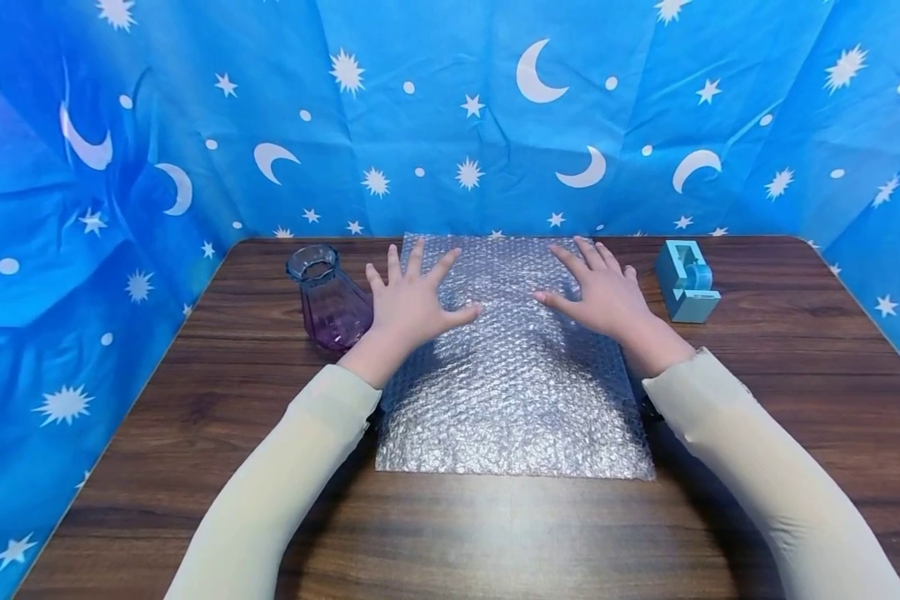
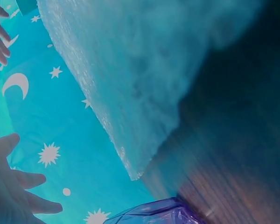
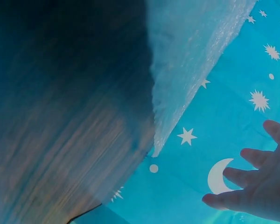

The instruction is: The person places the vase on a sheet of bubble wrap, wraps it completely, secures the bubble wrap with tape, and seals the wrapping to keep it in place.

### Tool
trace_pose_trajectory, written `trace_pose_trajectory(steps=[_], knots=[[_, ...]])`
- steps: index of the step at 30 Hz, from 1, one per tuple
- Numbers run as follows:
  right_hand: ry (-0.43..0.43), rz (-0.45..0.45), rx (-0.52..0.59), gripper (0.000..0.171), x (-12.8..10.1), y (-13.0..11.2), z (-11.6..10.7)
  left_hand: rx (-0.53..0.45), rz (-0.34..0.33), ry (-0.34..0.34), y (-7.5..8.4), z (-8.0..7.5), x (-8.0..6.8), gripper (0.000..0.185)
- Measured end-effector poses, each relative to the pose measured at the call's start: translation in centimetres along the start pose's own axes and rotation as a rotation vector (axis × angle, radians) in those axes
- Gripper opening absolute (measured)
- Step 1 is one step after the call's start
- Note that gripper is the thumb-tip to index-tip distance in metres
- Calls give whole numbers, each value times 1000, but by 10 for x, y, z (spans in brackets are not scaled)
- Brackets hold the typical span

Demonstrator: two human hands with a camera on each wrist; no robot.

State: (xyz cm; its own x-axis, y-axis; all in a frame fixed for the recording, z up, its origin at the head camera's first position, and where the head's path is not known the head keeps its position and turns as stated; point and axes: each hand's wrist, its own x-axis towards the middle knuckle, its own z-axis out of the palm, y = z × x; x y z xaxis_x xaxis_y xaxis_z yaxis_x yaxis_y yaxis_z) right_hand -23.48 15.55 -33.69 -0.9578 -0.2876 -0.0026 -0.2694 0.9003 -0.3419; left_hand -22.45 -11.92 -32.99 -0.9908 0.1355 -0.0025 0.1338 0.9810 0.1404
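Wrist views blurred, dark. Left hand (image 1: pixel 408 304) and right hand (image 1: pixel 603 292), fingers spread flat, press bubble wrap (image 1: pixel 513 392); vase (image 1: pixel 328 297) left, tape dispenser (image 1: pixel 687 280) right.

Purple glass vase (image 1: pixel 328 300) upright at left on wooden table (image 1: pixel 195 400); light-blue tape dispenser (image 1: pixel 687 281) at right; star-and-moon backdrop (image 1: pixel 495 108) behind.

We can't tell from either wrist view whether palms touch the bubble wrap (image 1: pixel 513 367); both are blurred. The vase (image 2: pixel 154 212) is cut off at the left wrist frame's bottom edge. Left hand (image 2: pixel 11 186) and right hand (image 3: pixel 256 186) show only partly.
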Motion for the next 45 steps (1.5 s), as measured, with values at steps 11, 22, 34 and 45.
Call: trace_pose_trajectory(steps=[11, 22, 34, 45], knots=[[45, -49, -24, 80, -9, 3, -1, -14, 16, 44, -3, -3, -10, 93], [98, -114, -27, 76, -20, -2, -1, -102, 27, 64, -3, -10, -26, 89], [164, -201, -25, 71, -30, -7, 3, -159, 90, 110, -8, -16, -49, 86], [155, -250, -10, 69, -31, -10, 10, -165, 124, 141, -17, -18, -62, 83]])
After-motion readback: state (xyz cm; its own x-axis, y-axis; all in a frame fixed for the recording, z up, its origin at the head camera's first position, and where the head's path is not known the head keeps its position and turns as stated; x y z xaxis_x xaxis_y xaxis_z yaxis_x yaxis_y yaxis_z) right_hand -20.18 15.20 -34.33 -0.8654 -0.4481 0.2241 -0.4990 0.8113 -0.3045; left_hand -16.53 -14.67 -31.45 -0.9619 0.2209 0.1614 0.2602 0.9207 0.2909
